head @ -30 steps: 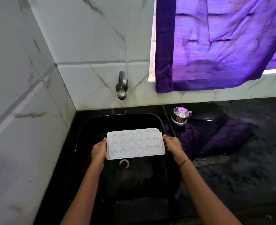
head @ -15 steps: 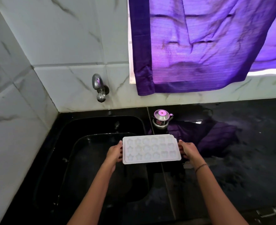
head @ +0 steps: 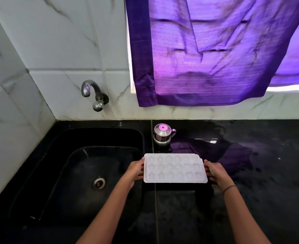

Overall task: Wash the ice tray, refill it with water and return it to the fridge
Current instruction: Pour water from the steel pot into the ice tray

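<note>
Both hands, left hand (head: 135, 170) and right hand (head: 214, 171), grip the ice tray (head: 175, 169) level by its short ends, long axis running left-right between them.

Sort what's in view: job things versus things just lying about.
For the job: ice tray, left hand, right hand, tap, sink.
Lying about: small steel kettle, purple curtain.
</note>
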`<state>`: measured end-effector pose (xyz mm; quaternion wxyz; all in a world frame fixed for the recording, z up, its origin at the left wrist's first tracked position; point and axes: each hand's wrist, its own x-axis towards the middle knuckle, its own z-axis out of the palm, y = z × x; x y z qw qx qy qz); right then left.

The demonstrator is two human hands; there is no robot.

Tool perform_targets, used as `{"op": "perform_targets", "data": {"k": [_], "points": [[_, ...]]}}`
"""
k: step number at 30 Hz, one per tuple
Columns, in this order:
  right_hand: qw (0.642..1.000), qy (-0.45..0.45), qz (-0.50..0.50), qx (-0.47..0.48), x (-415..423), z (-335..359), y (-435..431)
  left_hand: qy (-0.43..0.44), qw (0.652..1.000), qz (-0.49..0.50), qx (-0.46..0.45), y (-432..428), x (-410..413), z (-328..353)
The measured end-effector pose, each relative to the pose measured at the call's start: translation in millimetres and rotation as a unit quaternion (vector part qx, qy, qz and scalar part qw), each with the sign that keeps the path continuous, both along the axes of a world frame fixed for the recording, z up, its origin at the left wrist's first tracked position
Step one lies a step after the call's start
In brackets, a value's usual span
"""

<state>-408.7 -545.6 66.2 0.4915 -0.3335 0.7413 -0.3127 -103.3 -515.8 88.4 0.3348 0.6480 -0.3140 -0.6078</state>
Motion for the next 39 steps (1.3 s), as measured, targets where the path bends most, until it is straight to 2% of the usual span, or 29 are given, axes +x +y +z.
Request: {"op": "perform_targets", "data": {"k": [17,19,22,25,30,39], "points": [[0.997,0.006,0.063,0.039,-10.3,-7.2,-25.0,-0.008,1.0,0.014,0.022,-13.5,0.9,-16.5],[0.996,0.037,0.074,0.025,-17.1,-10.9,-28.3,-0.036,0.999,0.039,0.012,-16.3,4.0,-18.5],[0.995,0.085,0.038,-0.039,-23.8,-8.7,-40.2,-0.095,0.99,0.097,-0.037,-26.2,7.1,-16.3],[0.995,0.015,0.025,-0.091,-5.6,7.5,-57.3,-0.096,0.987,0.105,-0.069,-45.0,4.2,-7.5],[0.984,-0.097,0.029,-0.147,51.6,31.2,-96.3,-0.04,0.99,0.109,-0.082,-87.0,-17.6,9.8],[0.978,-0.093,0.055,-0.178,103.7,9.8,-146.2,-0.003,0.995,0.086,-0.057,-149.8,-48.3,1.6]]}}
